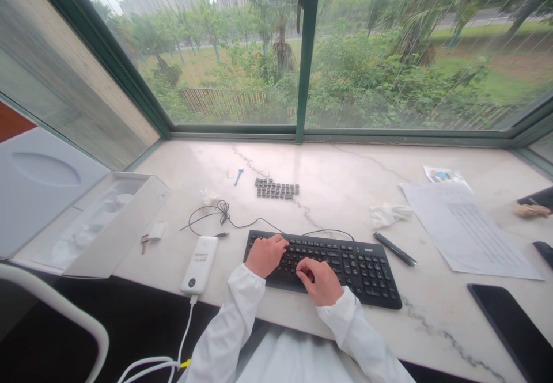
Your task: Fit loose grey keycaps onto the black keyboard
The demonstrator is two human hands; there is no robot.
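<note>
A black keyboard [371, 276] lies at a slant on the marble-patterned tabletop near the front edge. My left hand [266, 254] rests over its left end, with bent fingers reaching onto the keys and nothing visible in them. Over the middle of the lower rows is my right hand [320, 281], thumb and index finger drawn together in a pinch. Whatever sits between those fingertips is too small or hidden to make out. Behind the keyboard, several loose dark keycaps [276, 189] are set out in rows. A small blue tool [239, 177] lies to their left.
On the left are an open white box [125, 227], a white power bank [201, 265], a white plug [156, 231] and a coiled black cable [223, 213]. To the right lie a black pen [395, 249], crumpled white plastic [389, 215], a paper sheet [470, 230] and a phone [512, 325].
</note>
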